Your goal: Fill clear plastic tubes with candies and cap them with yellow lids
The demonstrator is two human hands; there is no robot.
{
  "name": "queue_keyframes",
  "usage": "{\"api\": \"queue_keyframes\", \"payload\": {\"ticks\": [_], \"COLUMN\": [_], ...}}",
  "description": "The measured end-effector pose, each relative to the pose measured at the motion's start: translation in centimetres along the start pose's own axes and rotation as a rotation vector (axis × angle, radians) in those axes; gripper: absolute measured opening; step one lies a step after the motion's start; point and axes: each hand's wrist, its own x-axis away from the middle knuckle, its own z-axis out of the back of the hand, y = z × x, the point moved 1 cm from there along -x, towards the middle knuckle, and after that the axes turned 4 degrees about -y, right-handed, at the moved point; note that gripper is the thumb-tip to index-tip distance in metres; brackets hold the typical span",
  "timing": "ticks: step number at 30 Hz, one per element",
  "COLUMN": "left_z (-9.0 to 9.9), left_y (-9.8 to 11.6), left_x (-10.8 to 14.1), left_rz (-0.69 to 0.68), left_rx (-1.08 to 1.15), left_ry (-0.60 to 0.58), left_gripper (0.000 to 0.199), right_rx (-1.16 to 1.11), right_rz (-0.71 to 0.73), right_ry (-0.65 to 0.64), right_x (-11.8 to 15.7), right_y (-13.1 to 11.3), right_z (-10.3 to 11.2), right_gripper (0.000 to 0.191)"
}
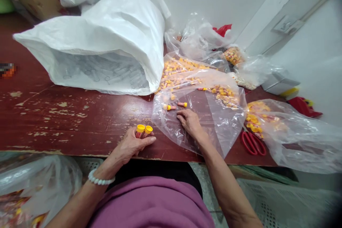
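My left hand (130,144) is closed around two small tubes (143,134) with yellow caps and reddish contents, held upright near the table's front edge. My right hand (189,123) reaches into the mouth of a clear plastic bag (219,124). Its fingers are loosely bent and slightly apart, with nothing visible in them. Just beyond the fingertips lie two loose yellow-capped tubes, one tube (182,104) on the right and another tube (171,107) on the left. Many more capped tubes (184,66) are heaped deeper in the bag.
A large white sack (128,25) of clear empty tubes lies open at the back left of the worn red table (66,121). Red-handled scissors (252,143) rest at right, beside another clear bag (301,139) of yellow-capped items. A wall socket (284,24) is on the wall.
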Motion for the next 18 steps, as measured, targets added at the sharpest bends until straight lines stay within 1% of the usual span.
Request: {"api": "queue_keyframes", "payload": {"ticks": [4,8,10,14,16,18], "left_z": [0.2,0.4,0.5,0.6,0.6,0.7], "left_y": [0.2,0.4,0.5,0.4,0.4,0.3], "left_x": [0.0,0.3,0.4,0.2,0.1,0.0], "left_rz": [-0.035,-0.043,-0.018,0.08,0.111,0.129], "left_rx": [0.038,0.141,0.269,0.546,0.612,0.651], "left_ry": [-0.05,-0.06,-0.075,-0.175,-0.192,-0.187], "left_gripper": [0.036,0.039,0.043,0.054,0.054,0.05], "right_rx": [-0.017,-0.057,-0.083,-0.165,-0.224,-0.284], "right_rz": [-0.031,-0.049,-0.052,-0.079,-0.12,-0.177], "right_ry": [0.031,0.052,0.06,0.096,0.134,0.178], "right_x": [-0.2,-0.2,-0.1,0.2,0.3,0.2], "right_y": [0.2,0.6,0.6,0.7,1.1,1.8], "right_z": [-0.4,-0.1,0.2,0.3,0.4,0.5], "right_gripper": [0.012,0.01,0.007,0.008,0.013,0.022]}}
